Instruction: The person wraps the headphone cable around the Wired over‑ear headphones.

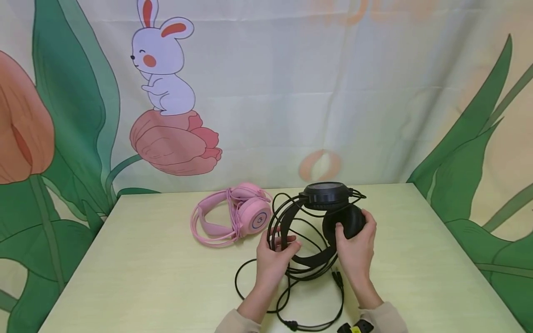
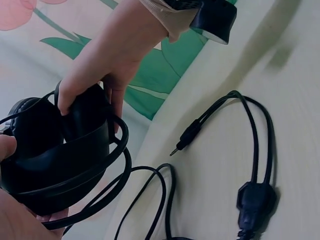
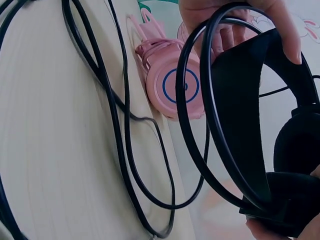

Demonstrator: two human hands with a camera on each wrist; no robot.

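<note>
A pair of black headphones (image 1: pixel 326 193) is held up over the table between both hands. My left hand (image 1: pixel 271 262) grips the headband and its thin outer hoops on the left side. On the other side, my right hand (image 1: pixel 357 253) holds one ear cup (image 3: pixel 285 202), thumb on the inner side. The second ear cup sits farther back, with cable looped beside it. Black cable (image 1: pixel 283 303) trails from the headphones onto the table, with a splitter (image 2: pixel 256 205) and plug ends (image 2: pixel 189 134) lying in front of the hands.
Pink headphones (image 1: pixel 255 216) lie on the pale table (image 1: pixel 137 268) behind and left of the black pair, their cord wound around them. A printed curtain (image 1: pixel 266 106) with a rabbit and flowers hangs at the table's back edge.
</note>
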